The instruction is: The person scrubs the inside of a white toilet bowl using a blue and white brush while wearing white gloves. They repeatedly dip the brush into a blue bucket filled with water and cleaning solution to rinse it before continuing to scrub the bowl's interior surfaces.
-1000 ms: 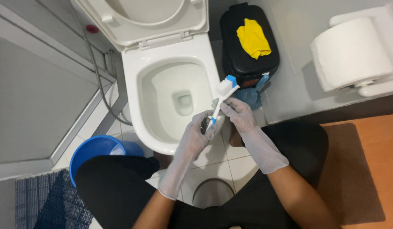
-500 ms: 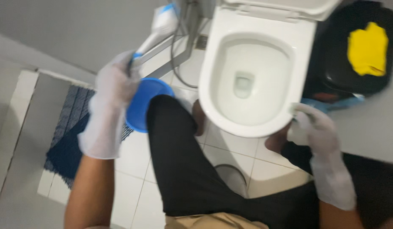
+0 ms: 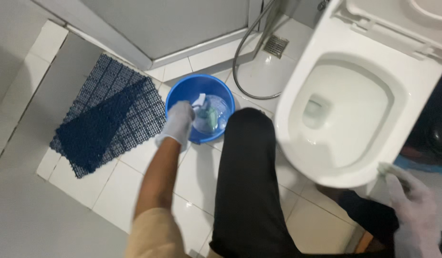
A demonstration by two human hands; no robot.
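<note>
Your gloved left hand (image 3: 177,125) reached into the blue bucket (image 3: 183,93) on the floor left of the toilet bowl (image 3: 359,62), fingers closed around a brush (image 3: 200,101); other items inside were unclear. Your right hand (image 3: 414,210) rested, fingers together, near the bowl's rim.

White tiled floor (image 3: 202,177), dark blue grid mat (image 3: 106,119) left, grey shower partition (image 3: 168,24) far, floor drain (image 3: 275,46) and hose (image 3: 245,52) beyond it, white toilet (image 3: 354,119) right.
</note>
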